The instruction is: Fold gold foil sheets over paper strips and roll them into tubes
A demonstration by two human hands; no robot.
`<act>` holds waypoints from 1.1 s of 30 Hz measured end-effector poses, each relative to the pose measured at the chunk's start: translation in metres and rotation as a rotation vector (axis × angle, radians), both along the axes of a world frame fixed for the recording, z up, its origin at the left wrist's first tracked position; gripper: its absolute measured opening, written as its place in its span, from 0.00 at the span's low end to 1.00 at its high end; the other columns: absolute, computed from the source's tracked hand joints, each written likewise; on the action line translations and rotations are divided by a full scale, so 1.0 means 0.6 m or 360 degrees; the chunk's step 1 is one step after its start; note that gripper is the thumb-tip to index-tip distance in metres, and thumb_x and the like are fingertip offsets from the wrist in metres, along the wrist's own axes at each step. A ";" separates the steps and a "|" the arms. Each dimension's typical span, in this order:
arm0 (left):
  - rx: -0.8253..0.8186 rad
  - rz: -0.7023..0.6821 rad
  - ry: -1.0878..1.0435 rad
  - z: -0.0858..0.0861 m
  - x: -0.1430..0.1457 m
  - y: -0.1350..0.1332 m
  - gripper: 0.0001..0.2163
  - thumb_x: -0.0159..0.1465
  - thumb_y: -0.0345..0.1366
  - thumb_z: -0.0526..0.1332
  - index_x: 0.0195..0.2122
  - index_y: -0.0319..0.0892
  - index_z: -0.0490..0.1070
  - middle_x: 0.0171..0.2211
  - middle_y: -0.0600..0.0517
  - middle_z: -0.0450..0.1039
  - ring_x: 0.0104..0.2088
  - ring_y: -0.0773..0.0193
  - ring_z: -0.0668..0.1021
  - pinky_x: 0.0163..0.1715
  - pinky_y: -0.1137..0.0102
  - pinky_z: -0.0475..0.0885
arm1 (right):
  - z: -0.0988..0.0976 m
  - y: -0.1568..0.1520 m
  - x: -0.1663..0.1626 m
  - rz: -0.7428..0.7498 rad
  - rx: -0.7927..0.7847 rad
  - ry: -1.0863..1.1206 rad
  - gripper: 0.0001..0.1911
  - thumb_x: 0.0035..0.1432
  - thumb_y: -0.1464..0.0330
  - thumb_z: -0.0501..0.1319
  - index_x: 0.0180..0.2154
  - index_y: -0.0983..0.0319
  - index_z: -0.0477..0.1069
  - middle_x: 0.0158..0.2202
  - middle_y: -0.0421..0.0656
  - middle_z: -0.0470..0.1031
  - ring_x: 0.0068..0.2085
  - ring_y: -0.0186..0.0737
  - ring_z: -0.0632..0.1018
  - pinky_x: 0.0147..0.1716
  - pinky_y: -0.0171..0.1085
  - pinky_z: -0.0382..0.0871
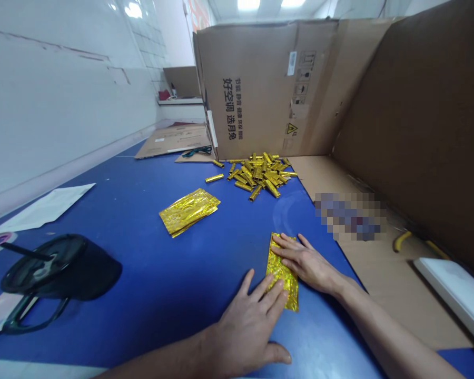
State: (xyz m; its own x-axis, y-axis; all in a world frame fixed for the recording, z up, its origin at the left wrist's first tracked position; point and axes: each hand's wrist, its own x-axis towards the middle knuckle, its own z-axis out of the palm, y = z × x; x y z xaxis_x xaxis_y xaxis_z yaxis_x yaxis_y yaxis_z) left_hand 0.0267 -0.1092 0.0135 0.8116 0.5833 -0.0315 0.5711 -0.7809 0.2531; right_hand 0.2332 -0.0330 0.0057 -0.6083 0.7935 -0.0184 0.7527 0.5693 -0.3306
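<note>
A gold foil sheet (281,263) lies flat on the blue table (150,284) in front of me. My left hand (247,326) rests open beside it, fingertips lying on its lower left edge. My right hand (306,262) lies flat and open on the sheet's right side, fingers stretched toward its upper end. A small stack of gold foil sheets (188,211) sits further left. Beyond it, a pile of several rolled gold foil sticks (260,175) lies against the cardboard box.
A large open cardboard box (268,84) stands at the back, with cardboard sheets (418,121) walling the right side. A black lidded container (59,268) sits at the left. White paper (43,208) lies at far left. A white bar (454,289) and yellow-handled tool (403,239) lie right.
</note>
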 end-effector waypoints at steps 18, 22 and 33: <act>-0.0058 0.0010 -0.0004 0.014 0.002 0.000 0.36 0.56 0.60 0.42 0.58 0.38 0.47 0.58 0.43 0.48 0.58 0.52 0.51 0.54 0.48 0.38 | -0.023 0.036 0.019 -0.0924 0.0287 -0.0207 0.28 0.57 0.53 0.44 0.54 0.61 0.56 0.59 0.48 0.52 0.58 0.50 0.52 0.50 0.56 0.48; 0.0027 0.0017 0.0012 0.015 0.008 -0.003 0.38 0.54 0.61 0.41 0.57 0.36 0.51 0.57 0.41 0.51 0.58 0.51 0.52 0.54 0.49 0.37 | -0.026 0.033 0.016 -0.0942 0.0295 -0.0191 0.29 0.57 0.54 0.44 0.55 0.62 0.55 0.58 0.50 0.53 0.58 0.50 0.52 0.51 0.56 0.47; 0.0005 0.0085 0.0015 0.022 0.014 -0.009 0.39 0.53 0.62 0.40 0.57 0.36 0.51 0.57 0.41 0.51 0.57 0.51 0.53 0.54 0.51 0.41 | 0.010 0.015 0.041 -0.0891 0.0242 0.0056 0.39 0.51 0.48 0.49 0.58 0.63 0.46 0.60 0.52 0.48 0.59 0.52 0.49 0.52 0.57 0.47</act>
State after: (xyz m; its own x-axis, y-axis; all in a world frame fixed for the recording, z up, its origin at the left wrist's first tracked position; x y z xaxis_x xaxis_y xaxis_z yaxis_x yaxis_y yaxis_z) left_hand 0.0353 -0.1147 0.0269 0.7791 0.6258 -0.0370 0.6142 -0.7501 0.2452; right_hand 0.2579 -0.0240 0.0114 -0.0936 0.9866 0.1335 0.9428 0.1309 -0.3066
